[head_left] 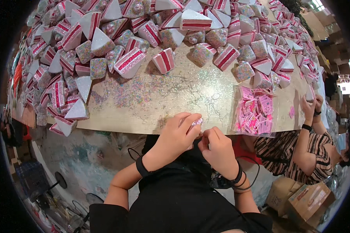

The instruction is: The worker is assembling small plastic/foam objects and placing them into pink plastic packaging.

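At the near edge of the table, my left hand is closed around a small glittery cake-slice ornament. Most of that ornament is hidden behind my fingers. Close beside it, my right hand is in a pinch at the ornament's right side; what its fingertips hold, if anything, cannot be made out. Beyond my hands lie single cake-slice ornaments, pink and white with a red glitter stripe, such as one slice standing apart from the heap. A clear bag of pink printed tags lies right of my hands.
A large heap of cake-slice ornaments covers the table's far and left side. Loose glitter and thin dark threads are scattered on the tabletop. On the right another person works at the table. Cardboard boxes stand on the floor.
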{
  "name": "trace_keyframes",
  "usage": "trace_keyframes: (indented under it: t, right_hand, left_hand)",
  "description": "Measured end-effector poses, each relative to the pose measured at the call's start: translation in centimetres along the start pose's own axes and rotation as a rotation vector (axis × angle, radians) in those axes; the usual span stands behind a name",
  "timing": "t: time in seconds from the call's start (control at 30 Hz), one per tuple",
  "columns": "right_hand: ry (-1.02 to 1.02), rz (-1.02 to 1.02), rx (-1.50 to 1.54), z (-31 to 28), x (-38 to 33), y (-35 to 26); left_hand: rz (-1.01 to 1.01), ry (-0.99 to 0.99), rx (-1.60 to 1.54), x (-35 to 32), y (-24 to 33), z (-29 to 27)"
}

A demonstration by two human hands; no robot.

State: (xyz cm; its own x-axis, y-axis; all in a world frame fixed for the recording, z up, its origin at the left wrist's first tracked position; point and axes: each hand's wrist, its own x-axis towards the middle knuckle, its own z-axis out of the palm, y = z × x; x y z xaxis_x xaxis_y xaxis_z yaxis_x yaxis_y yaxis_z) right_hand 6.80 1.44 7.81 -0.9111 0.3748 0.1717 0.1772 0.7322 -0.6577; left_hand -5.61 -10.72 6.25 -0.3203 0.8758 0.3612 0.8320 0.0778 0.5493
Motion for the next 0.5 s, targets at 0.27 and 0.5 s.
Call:
trace_keyframes:
  t: [0.27, 0.5]
  right_hand:
    - [-0.061, 0.425, 0.503, 0.5, 0.4, 0.9]
    - [0.159, 0.494, 0.569, 2.6, -1.0, 0.4]
  left_hand:
    - [-0.052, 0.007, -0.065, -0.3, -0.6, -0.6]
    - [-0.017, 0.049, -0.031, -0.5, -0.7, -0.1]
